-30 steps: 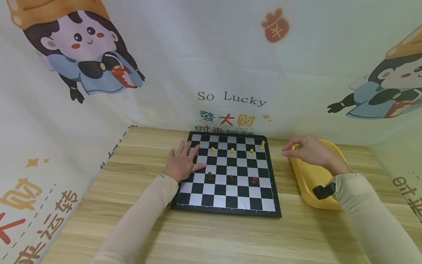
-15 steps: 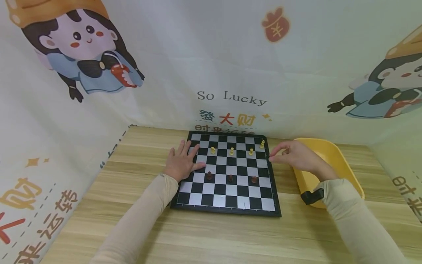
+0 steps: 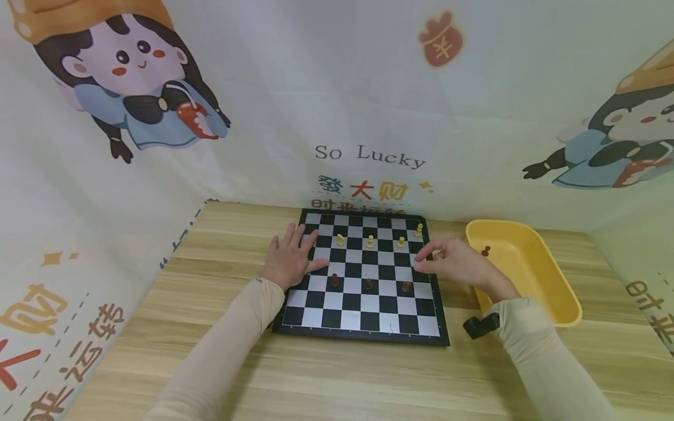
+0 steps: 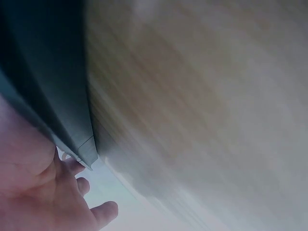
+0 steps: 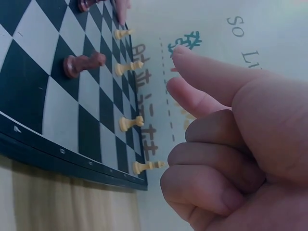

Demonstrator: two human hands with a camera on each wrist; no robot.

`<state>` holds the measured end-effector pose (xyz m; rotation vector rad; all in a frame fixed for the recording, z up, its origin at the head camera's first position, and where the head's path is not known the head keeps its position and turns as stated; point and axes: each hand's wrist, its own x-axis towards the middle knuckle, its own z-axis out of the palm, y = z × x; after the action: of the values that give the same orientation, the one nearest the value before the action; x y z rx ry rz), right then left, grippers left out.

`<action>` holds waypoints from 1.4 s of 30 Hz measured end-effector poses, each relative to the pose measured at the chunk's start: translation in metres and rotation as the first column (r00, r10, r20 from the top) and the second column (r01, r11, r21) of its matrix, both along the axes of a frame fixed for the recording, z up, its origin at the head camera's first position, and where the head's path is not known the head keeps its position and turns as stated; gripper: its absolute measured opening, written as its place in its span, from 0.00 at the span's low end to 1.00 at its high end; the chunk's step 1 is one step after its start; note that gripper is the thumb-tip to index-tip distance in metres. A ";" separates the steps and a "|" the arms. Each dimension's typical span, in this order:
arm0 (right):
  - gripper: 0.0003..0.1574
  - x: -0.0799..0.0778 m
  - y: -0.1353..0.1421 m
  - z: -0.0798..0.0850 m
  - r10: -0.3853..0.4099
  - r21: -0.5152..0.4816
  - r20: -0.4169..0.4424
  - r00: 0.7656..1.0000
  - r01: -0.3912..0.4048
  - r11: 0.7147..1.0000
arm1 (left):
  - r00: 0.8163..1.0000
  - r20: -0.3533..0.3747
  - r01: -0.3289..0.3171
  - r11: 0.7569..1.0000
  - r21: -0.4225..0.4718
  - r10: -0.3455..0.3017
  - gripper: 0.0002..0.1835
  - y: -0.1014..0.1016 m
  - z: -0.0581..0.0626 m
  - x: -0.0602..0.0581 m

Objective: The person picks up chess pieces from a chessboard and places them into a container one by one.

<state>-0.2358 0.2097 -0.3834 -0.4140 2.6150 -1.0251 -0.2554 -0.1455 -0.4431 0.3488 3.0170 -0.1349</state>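
Observation:
My left hand (image 3: pixel 286 260) rests with spread fingers on the left edge of the chessboard (image 3: pixel 360 335); in the left wrist view the palm lies against the board's dark side. My right hand (image 3: pixel 454 262) hovers at the board's right edge. In the right wrist view its thumb (image 5: pixel 211 70) and index finger are extended with a gap between, nothing held, and the other fingers curl in. Near it stand a cream chess piece (image 3: pixel 401 242), another at the far right corner (image 3: pixel 419 230), and a reddish-brown chess piece (image 3: pixel 406 287). Two more brown pieces (image 3: pixel 334 280) stand to the left.
A yellow tray (image 3: pixel 553 251) stands right of the board, partly behind my right forearm, with a dark chess piece (image 3: pixel 485 251) inside. A printed cloth (image 3: pixel 368 105) hangs behind and beside the wooden table (image 3: pixel 337 380).
My right hand has moved left from over the yellow tray to the board's right edge, and the tray's dark piece has come into sight. My left hand has stayed put.

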 end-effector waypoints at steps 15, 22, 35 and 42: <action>0.20 0.009 -0.010 -0.025 -0.038 -0.071 0.083 0.996 0.044 0.996 | 1.000 0.004 0.002 1.000 -0.002 -0.002 0.44 0.000 0.004 0.002; 0.23 0.010 -0.011 -0.038 -0.027 -0.116 0.092 0.995 0.037 0.993 | 1.000 0.001 -0.003 1.000 0.005 0.003 0.44 -0.001 0.003 0.002; 0.19 0.012 -0.013 -0.051 -0.011 -0.133 0.063 0.998 0.019 0.991 | 1.000 0.016 -0.007 1.000 0.015 0.007 0.45 0.000 0.003 0.001; 0.15 0.013 -0.013 -0.053 0.001 -0.136 0.042 0.999 0.005 0.991 | 1.000 0.007 -0.003 1.000 0.018 0.003 0.45 0.000 0.001 0.001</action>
<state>-0.2227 0.1963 -0.4365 -0.4167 2.5178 -1.2039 -0.2545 -0.1453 -0.4419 0.3457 3.0136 -0.1056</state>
